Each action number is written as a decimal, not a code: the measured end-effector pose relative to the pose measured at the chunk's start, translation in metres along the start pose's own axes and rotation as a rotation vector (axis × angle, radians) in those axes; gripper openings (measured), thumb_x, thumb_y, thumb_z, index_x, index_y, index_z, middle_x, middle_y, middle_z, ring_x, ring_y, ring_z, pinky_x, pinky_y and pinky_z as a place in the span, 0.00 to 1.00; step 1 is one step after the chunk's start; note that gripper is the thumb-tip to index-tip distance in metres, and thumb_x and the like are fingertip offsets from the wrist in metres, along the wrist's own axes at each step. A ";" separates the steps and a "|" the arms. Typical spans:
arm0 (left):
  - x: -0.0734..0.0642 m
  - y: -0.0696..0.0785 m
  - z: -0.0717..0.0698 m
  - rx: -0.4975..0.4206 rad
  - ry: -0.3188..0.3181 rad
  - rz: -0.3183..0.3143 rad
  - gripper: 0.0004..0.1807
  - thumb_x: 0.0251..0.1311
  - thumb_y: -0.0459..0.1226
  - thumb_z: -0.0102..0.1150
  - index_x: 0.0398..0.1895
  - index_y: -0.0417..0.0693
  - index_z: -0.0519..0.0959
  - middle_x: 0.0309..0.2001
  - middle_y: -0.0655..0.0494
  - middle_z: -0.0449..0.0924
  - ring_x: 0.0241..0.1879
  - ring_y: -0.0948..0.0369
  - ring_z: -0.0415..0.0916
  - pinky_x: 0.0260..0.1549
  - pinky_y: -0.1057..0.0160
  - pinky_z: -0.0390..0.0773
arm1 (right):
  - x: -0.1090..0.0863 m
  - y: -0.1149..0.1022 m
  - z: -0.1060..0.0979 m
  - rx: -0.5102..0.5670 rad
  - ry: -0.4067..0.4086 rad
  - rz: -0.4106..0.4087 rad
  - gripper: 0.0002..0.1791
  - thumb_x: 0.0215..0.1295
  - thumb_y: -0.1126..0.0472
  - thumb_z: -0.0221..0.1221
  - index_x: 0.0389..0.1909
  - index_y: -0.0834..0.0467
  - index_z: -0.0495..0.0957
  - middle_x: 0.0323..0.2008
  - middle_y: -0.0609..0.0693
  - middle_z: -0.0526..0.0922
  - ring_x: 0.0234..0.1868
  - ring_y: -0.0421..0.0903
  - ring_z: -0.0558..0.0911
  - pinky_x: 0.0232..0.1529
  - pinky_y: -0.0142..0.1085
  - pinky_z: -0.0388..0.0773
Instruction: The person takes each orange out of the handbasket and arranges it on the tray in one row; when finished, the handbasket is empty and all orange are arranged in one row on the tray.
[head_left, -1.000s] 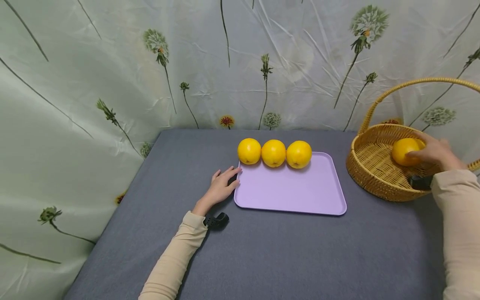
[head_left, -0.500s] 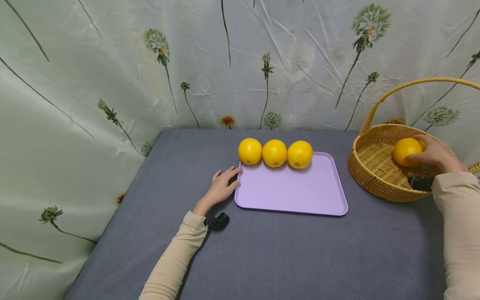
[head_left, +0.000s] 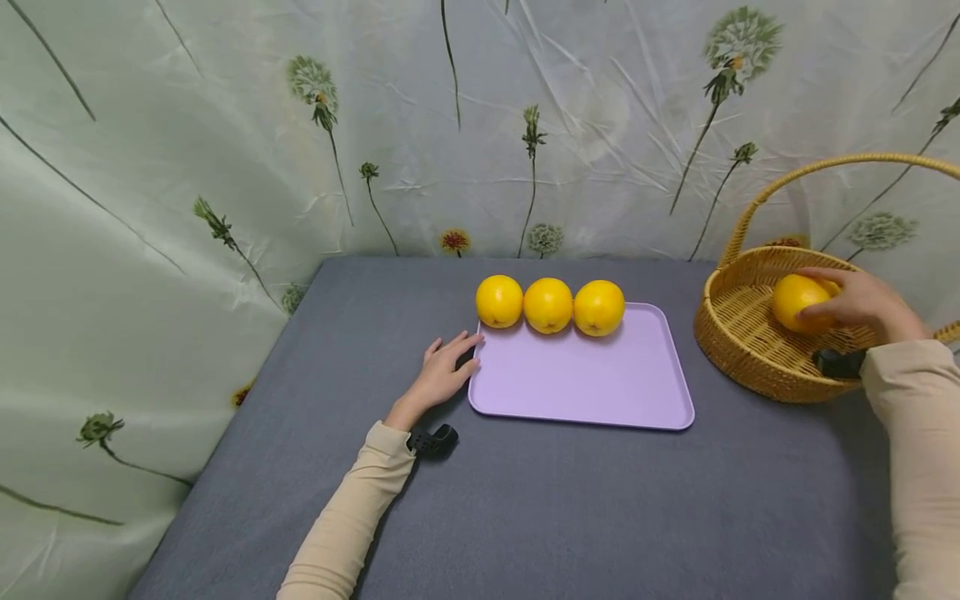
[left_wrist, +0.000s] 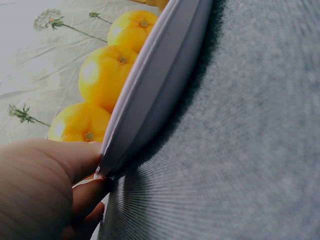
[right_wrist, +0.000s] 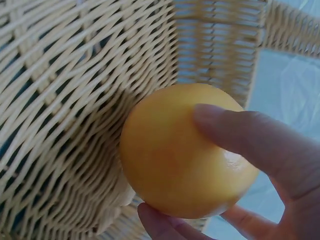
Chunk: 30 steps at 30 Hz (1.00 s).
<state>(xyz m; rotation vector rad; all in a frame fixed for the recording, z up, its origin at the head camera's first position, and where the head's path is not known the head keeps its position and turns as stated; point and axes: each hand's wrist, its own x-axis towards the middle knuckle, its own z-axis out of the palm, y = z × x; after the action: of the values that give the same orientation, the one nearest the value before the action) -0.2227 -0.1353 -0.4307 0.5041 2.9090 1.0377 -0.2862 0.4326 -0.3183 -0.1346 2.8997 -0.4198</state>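
My right hand (head_left: 862, 302) grips an orange (head_left: 799, 303) inside the wicker basket (head_left: 772, 381) at the right. In the right wrist view the thumb lies across the orange (right_wrist: 175, 155) and fingertips show under it, close to the woven basket wall (right_wrist: 65, 100). My left hand (head_left: 441, 371) rests at the left edge of a lilac tray (head_left: 577, 383), fingers spread and tips touching the rim. Along the tray's back edge sit three oranges in a row: left (head_left: 498, 302), middle (head_left: 547, 306) and right (head_left: 598, 308).
A dark grey cloth (head_left: 562, 508) covers the table. The basket's tall arched handle (head_left: 832, 167) rises over its opening. Behind and to the left hangs a pale curtain (head_left: 420, 100) with dandelion prints. A black wrist mount (head_left: 435, 442) is strapped on the left wrist.
The right hand and its orange have shifted slightly left and up within the basket. My left hand, the tray and the row of oranges have stayed in place.
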 end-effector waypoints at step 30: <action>-0.002 0.001 -0.001 0.006 -0.026 -0.019 0.25 0.67 0.41 0.48 0.66 0.47 0.66 0.68 0.49 0.65 0.73 0.51 0.54 0.70 0.41 0.39 | -0.029 -0.053 -0.012 0.169 0.057 -0.051 0.48 0.57 0.48 0.62 0.73 0.48 0.47 0.66 0.76 0.54 0.58 0.71 0.60 0.44 0.55 0.63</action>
<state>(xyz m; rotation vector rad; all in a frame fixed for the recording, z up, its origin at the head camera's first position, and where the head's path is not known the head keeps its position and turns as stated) -0.2207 -0.1357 -0.4289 0.4851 2.8889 1.0131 -0.2575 0.3890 -0.2865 -0.1722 2.9043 -0.6857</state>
